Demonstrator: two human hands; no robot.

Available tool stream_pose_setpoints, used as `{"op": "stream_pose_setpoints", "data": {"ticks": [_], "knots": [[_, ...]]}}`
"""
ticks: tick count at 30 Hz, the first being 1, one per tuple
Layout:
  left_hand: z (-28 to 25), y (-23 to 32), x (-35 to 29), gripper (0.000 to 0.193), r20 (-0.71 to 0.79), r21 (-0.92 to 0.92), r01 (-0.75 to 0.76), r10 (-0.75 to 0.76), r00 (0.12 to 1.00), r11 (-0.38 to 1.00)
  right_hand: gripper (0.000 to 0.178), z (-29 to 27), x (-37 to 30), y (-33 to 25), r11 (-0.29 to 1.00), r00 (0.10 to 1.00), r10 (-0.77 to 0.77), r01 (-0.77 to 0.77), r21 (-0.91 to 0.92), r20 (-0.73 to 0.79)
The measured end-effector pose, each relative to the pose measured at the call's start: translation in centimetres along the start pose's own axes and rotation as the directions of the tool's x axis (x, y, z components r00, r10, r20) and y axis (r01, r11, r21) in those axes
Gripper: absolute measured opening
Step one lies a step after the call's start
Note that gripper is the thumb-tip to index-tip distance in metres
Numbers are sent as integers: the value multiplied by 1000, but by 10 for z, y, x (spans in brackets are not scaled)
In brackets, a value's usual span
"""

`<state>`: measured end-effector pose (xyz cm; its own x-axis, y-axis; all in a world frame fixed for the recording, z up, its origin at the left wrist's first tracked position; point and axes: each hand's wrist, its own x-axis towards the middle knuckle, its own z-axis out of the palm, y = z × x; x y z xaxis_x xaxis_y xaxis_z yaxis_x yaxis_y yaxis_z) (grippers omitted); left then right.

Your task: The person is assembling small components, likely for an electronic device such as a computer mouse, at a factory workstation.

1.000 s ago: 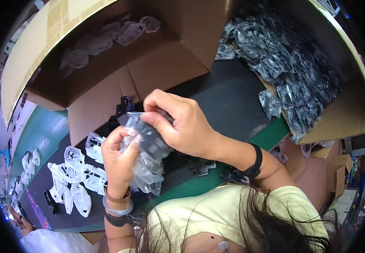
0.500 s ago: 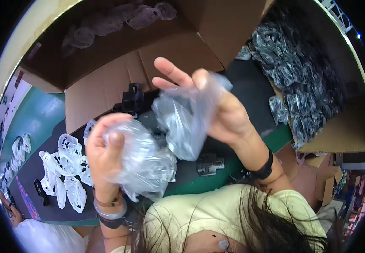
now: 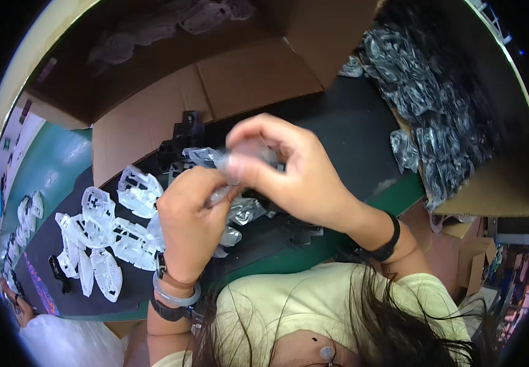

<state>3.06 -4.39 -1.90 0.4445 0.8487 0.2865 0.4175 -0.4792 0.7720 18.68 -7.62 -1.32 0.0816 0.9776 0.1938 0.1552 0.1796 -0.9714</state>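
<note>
My left hand (image 3: 188, 214) is closed, its thumb and fingers pinching a clear plastic bag (image 3: 218, 196). Close against it at the middle of the view, my right hand (image 3: 298, 174) curls its fingers on the same crumpled plastic and is partly blurred. What the bag contains, if anything, is hidden by my fingers. More clear wrapping (image 3: 246, 211) shows just under my hands. Left of my left hand, several white plastic shells (image 3: 99, 211) lie spread on the dark table. Black moulded parts (image 3: 185, 137) are behind my hands, and another black part (image 3: 304, 232) lies below my right wrist.
A large open cardboard box (image 3: 258, 76) at the back holds white shells in clear bags (image 3: 203, 18). At the right, a second box (image 3: 491, 202) is heaped with bagged dark parts (image 3: 426, 116). Another person's hand (image 3: 23, 309) shows at the lower left, near white plastic sheeting (image 3: 72, 342).
My hands have come together from apart, the right one moving down and left. The plastic is now bunched between them. White shells formerly behind the left hand and bag now show.
</note>
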Motion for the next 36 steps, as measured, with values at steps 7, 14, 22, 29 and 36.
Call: {"op": "stream_pose_setpoints", "data": {"ticks": [7, 14, 22, 29, 36], "knots": [[-19, -18, -5, 44, -18, -389, -10, 3, 1000, 921, 14, -52, 7, -39, 982, 976, -87, 50, 182, 200], [-16, -36, -4, 68, 104, -985, 154, -432, 896, 82, 15, -65, 34, -31, 998, 951, -23, 4, 62, 307], [-66, -106, -117, 17, 41, 79, -52, 49, 998, 995, 22, -62, 48, -15, 929, 1000, 20, -16, 370, -6], [-39, -61, -5, 42, -82, -863, 75, -285, 955, 499, 36, -37, 41, -39, 988, 947, 83, -119, 98, 311], [-26, -14, -6, 27, -478, -543, -159, -148, 866, 825, 40, -23, 22, -7, 975, 915, 217, -223, -19, 339]]}}
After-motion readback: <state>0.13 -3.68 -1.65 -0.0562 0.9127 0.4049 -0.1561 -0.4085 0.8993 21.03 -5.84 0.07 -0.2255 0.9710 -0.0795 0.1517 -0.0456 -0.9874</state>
